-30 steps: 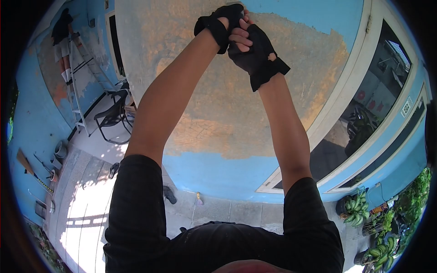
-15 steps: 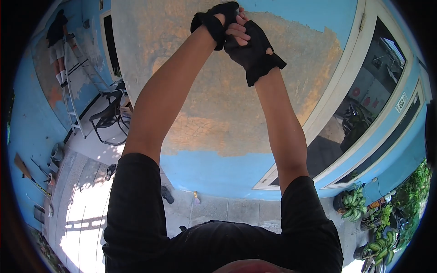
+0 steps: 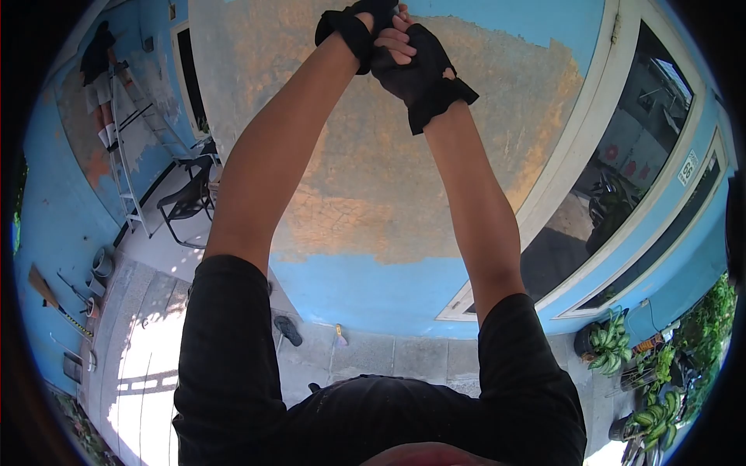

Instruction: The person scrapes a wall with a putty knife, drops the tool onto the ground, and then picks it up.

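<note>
My left hand, in a black fingerless glove, is raised at the top edge of the head view. Pressed up beside it is my right hand, gloved the same way, its bare fingers curled inward. Both hands are closed together close to the wall, where blue paint has come off a broad grey and orange patch. Whatever they grip is hidden by the gloves and the frame edge. A ragged border of blue paint runs just right of the hands.
At the far left another person stands on a ladder facing the wall. A black chair is nearby. A framed glass door stands right, above potted plants. On the floor lie a dark sandal and a small yellow-handled object.
Both hands have shifted slightly left and up, still together and closed. The whole view has moved a little, and more of the sandal on the floor shows.
</note>
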Available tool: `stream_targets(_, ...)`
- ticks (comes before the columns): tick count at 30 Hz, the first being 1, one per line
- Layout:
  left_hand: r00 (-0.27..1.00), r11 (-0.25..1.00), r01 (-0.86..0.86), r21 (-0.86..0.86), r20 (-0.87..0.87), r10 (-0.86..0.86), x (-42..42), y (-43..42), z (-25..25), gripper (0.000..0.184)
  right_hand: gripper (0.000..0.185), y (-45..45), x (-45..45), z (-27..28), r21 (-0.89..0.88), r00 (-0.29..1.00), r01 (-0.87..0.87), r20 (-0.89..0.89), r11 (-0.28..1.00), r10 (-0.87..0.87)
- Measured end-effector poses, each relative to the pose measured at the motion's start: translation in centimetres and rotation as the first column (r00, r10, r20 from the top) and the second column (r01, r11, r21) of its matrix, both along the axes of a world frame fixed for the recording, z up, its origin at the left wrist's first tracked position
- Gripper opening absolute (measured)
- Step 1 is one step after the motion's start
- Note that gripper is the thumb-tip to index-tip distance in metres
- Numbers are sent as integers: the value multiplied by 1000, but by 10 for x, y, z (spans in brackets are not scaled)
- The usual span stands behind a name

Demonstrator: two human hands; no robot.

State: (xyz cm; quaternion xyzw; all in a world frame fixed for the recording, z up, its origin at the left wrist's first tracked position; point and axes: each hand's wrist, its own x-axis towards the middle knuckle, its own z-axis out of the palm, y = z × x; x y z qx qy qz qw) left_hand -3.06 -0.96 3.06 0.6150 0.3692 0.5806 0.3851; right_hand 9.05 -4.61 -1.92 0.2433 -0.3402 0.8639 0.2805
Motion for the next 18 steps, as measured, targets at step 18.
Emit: stream_targets(18,1000,1000,8,27,-30,-7,-7,-6,7,33,20,7,-9,-11,13,999,32,-26,999,-32)
